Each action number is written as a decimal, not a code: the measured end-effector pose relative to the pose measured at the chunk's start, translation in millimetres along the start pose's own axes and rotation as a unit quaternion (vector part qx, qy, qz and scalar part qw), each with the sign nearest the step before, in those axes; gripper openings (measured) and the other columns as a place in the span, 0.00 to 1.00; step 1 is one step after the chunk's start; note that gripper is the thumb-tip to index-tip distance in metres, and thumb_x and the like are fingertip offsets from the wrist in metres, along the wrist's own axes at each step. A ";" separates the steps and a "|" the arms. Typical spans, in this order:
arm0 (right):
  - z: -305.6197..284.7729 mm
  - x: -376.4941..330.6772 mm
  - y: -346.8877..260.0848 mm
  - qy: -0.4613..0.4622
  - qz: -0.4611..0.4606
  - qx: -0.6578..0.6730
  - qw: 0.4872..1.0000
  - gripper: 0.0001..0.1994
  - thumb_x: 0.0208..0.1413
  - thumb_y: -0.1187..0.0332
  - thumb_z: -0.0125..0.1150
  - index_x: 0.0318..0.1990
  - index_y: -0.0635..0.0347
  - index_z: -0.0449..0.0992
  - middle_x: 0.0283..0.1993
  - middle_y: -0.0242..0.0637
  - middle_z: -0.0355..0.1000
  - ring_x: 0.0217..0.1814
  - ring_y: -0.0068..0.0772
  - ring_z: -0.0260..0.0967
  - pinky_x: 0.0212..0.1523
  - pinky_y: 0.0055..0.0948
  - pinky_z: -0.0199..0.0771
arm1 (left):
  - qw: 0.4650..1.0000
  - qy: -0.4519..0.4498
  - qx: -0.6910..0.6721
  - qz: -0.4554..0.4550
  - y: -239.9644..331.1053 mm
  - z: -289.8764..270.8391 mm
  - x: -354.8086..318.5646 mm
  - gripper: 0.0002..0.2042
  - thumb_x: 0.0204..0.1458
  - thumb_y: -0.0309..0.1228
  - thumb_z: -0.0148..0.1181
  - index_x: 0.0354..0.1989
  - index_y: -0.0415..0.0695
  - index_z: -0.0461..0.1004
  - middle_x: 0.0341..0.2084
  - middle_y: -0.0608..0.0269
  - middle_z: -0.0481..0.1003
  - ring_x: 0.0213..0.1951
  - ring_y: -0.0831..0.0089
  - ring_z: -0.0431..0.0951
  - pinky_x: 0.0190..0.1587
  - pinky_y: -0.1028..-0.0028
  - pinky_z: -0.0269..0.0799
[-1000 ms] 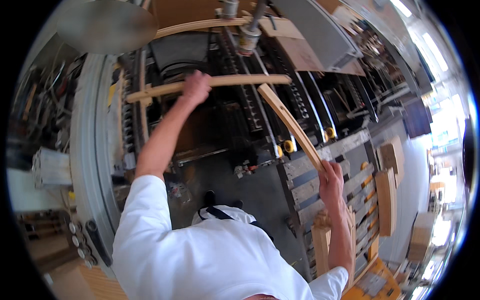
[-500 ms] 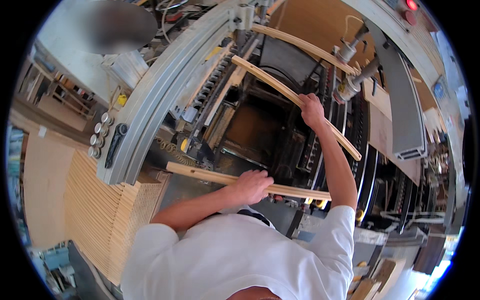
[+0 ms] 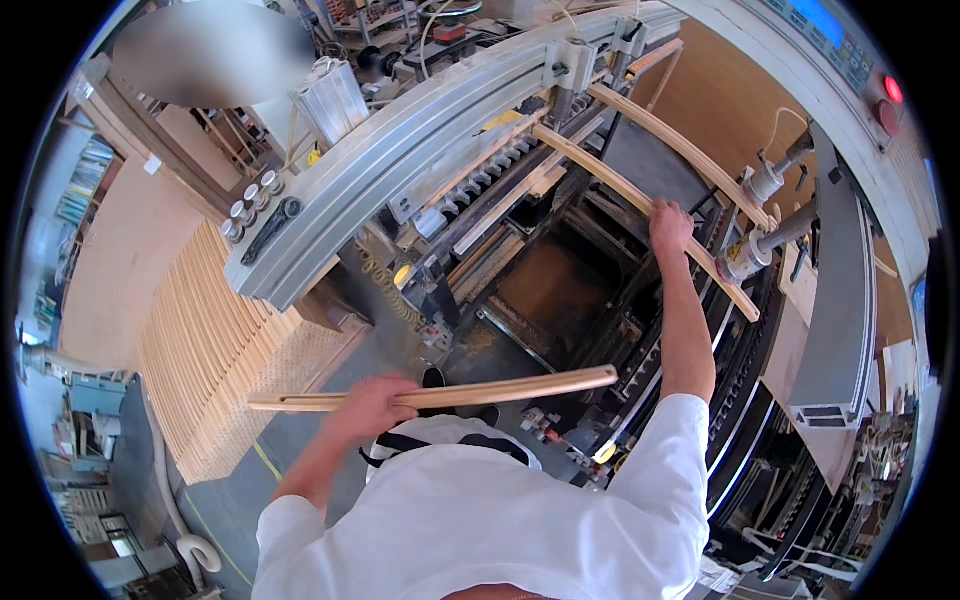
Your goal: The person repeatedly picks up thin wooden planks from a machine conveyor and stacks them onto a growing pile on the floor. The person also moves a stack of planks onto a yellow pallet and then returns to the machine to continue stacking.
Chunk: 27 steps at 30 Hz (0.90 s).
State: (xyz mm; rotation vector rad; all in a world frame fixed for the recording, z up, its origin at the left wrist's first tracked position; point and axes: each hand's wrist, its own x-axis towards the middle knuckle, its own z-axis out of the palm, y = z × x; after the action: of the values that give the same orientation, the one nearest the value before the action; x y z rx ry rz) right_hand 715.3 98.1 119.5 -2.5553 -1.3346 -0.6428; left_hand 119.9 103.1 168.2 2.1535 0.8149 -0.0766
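A pale wooden strip [image 3: 520, 388] crosses in front of my waist, with my left hand [image 3: 370, 408] closed around it near its left end. A small hole shows near its right end. Reaching forward, my right hand [image 3: 670, 228] grips a second wooden strip [image 3: 598, 172], which slants across the machine's open middle. The near end of that strip lies beside a metal clamp cylinder [image 3: 745, 255]. Beyond it, another wooden strip [image 3: 670, 135] runs under the clamps, untouched by either hand.
A grey metal beam [image 3: 400, 150] spans the machine at left and back. Left of me stands a large stack of wooden strips [image 3: 215, 350]. Dark rails [image 3: 725, 400] fill the right side. A control panel with a red light [image 3: 893, 90] sits at upper right.
My left hand has moved left with its strip, toward the stack. My right hand still grips the other strip. The view has turned left, so the machine appears further right.
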 end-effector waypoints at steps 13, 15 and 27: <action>4.1 3.7 -7.7 -0.013 0.005 -0.009 1.000 0.06 0.53 0.68 0.58 0.38 0.48 0.77 0.40 0.36 0.75 0.46 0.42 0.75 0.47 0.45 0.67 | 0.981 0.088 0.002 -0.172 -57.9 -6.6 -50.1 0.17 0.42 0.27 0.70 0.43 0.38 0.79 0.30 0.50 0.78 0.33 0.62 0.79 0.40 0.65 0.74; 3.4 6.5 -9.3 -0.028 0.014 -0.011 0.999 0.07 0.53 0.68 0.57 0.39 0.49 0.77 0.41 0.36 0.75 0.47 0.42 0.75 0.48 0.45 0.67 | 0.978 0.116 -0.002 -0.175 -75.5 -4.2 -67.4 0.16 0.41 0.27 0.70 0.42 0.38 0.80 0.29 0.51 0.78 0.32 0.64 0.79 0.39 0.66 0.73; -13.6 -7.0 -80.6 0.096 -0.004 0.166 0.981 0.20 0.54 0.60 0.64 0.51 0.61 0.75 0.52 0.49 0.72 0.53 0.54 0.70 0.54 0.44 0.70 | 0.911 0.235 -0.184 -0.283 -187.8 -35.8 -209.8 0.19 0.47 0.31 0.69 0.46 0.37 0.77 0.31 0.62 0.79 0.35 0.75 0.76 0.42 0.70 0.73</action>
State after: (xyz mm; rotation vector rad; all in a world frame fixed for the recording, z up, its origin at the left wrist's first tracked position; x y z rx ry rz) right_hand 642.1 134.6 125.6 -2.1678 -1.2670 -0.5934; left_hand -161.6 104.6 131.4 1.5348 1.5807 0.2906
